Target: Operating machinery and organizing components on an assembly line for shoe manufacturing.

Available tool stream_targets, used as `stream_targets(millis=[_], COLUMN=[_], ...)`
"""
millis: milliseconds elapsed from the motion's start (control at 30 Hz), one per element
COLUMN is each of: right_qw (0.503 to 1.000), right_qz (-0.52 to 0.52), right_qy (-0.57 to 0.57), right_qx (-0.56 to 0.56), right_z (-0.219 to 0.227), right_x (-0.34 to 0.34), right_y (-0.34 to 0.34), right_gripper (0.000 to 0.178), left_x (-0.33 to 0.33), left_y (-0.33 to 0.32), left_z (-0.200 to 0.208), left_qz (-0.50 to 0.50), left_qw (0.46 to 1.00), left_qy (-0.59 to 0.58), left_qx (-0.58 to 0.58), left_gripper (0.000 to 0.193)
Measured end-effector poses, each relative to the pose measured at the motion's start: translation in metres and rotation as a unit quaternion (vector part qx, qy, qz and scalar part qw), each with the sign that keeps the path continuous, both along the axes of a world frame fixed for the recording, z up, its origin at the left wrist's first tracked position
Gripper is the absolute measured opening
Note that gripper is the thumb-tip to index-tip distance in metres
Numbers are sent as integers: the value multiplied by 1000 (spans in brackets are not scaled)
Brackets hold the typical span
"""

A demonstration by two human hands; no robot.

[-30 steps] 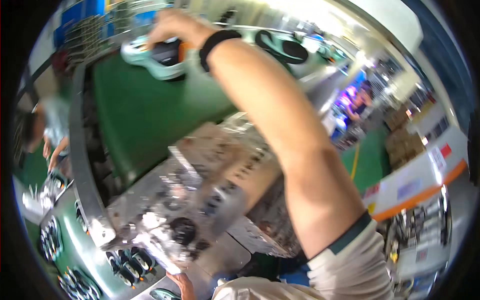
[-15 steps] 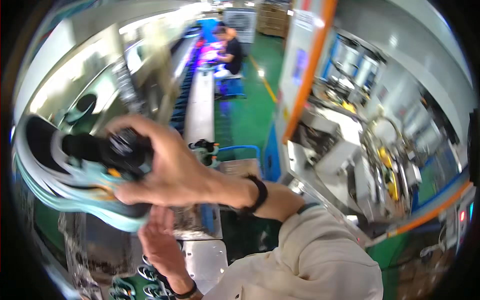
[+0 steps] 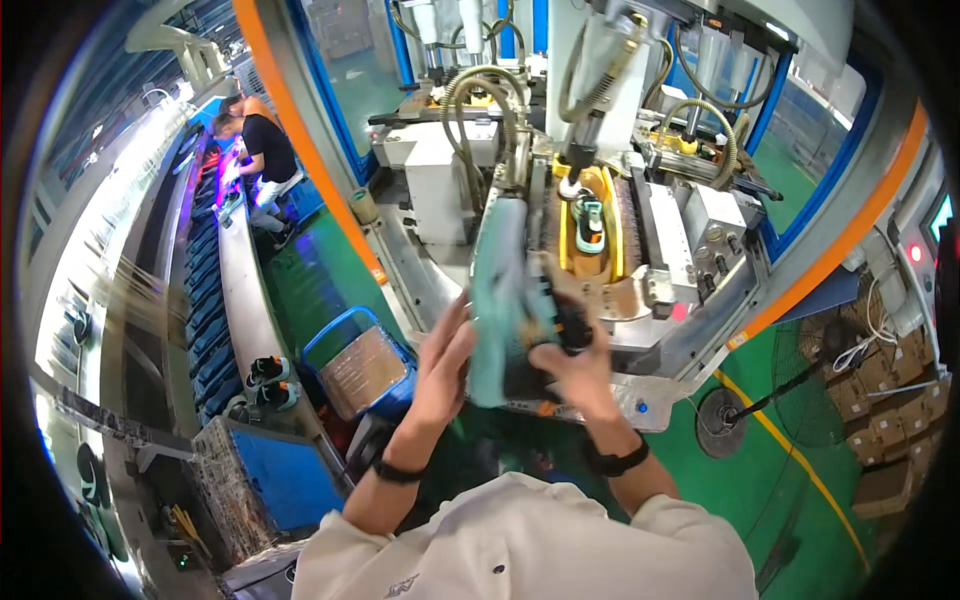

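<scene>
A sports shoe, blurred by motion, is between my hands in front of the open machine. It stands nearly upright on end, its pale teal sole toward my left. My right hand is closed round the dark collar part. Against the sole side rests my left hand, its fingers partly bent along the edge. Behind it, in the machine's middle station, a black and teal shoe part sits between yellow pads.
The machine has orange frame posts, hoses and metal blocks. At left runs a conveyor, with shoes at its near end and a blue cart beside it. People work farther along. A fan and cartons are at right.
My view has turned right, from the conveyor side to the machine. The shoe came across with my right hand and swung upright; my left hand now touches its sole side.
</scene>
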State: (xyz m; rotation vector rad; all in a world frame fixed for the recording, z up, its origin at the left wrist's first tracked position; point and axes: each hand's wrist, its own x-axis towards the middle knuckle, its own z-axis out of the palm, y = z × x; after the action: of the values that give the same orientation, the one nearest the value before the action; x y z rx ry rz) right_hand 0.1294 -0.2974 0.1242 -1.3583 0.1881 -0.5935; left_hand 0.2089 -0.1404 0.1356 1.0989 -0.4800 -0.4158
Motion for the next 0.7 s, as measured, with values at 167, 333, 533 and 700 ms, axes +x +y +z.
stream_targets(millis=[167, 333, 533, 700], right_qw=[982, 939, 896, 877], right_qz=[-182, -333, -419, -402], right_qy=[27, 65, 128, 173], right_qx=[-35, -58, -74, -199], right_z=[-11, -22, -24, -17], right_x=[-23, -47, -66, -3], right_y=[-126, -180, -203, -273], right_gripper=[60, 59, 60, 46], left_x=[106, 221, 262, 276], left_y=[-164, -293, -369, -338], left_z=[-48, -148, -178, -181], left_qz=[-61, 104, 83, 57], left_qw=[974, 897, 839, 922], left_qy=[24, -127, -107, 63], left_qx=[215, 410, 527, 377], left_gripper=[75, 91, 65, 42])
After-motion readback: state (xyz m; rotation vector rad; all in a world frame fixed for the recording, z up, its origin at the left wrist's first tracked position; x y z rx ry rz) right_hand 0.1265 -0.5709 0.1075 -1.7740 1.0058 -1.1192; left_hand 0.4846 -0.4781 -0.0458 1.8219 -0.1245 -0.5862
